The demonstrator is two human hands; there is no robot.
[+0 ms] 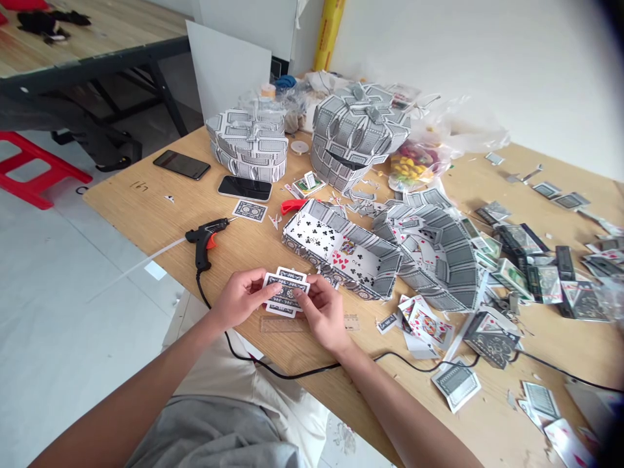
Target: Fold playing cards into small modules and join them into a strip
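Left hand (247,297) and right hand (324,311) each pinch a side of the crossed playing cards (287,292), thumbs on top. We find the cards just above the near edge of the worktop (160,201); the two-sided grip, we judge, would stop the layers sliding. The glue gun (205,240) lies on its side near the left hand, grip toward the wearer (handy for a quick grab, we suppose). The ruler (280,325) is partly hidden by the right hand. An open card box (341,276) sits just beyond, presumably leaving elbow room.
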